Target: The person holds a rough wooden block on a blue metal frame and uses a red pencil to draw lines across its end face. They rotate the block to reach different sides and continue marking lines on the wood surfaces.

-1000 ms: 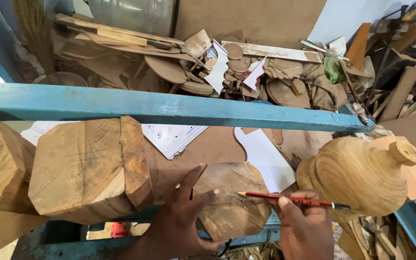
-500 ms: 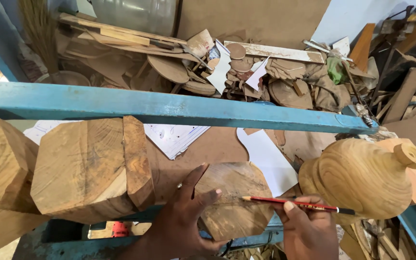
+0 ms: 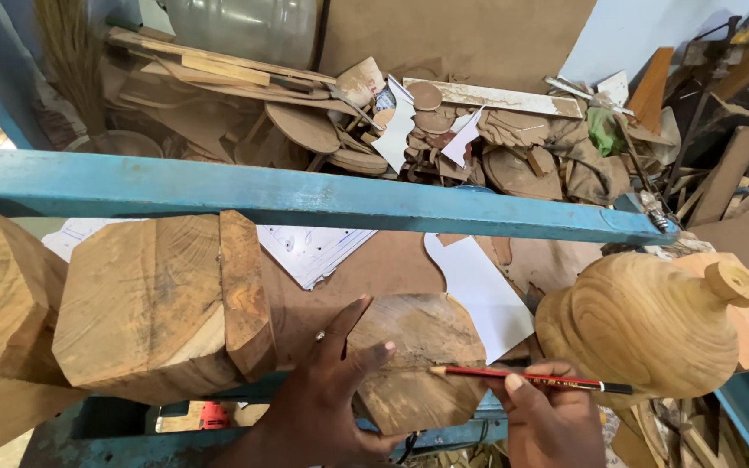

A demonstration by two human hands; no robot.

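Pencil tip has edged left across the wood piece. Right hand pinches the pencil; left hand, fingers spread, presses the piece beside the block.

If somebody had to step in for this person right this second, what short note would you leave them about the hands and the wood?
Left hand: spread flat on the rough wood piece, steadying it on the blue frame.
Right hand: holds a red pencil, tip at the piece's right part.
Nearby: big squared wood block to the left, turned wooden piece with a knob to the right, white paper template behind.
Done: no pencil marks can be made out on the piece.
Left: any marking cannot be judged complete.
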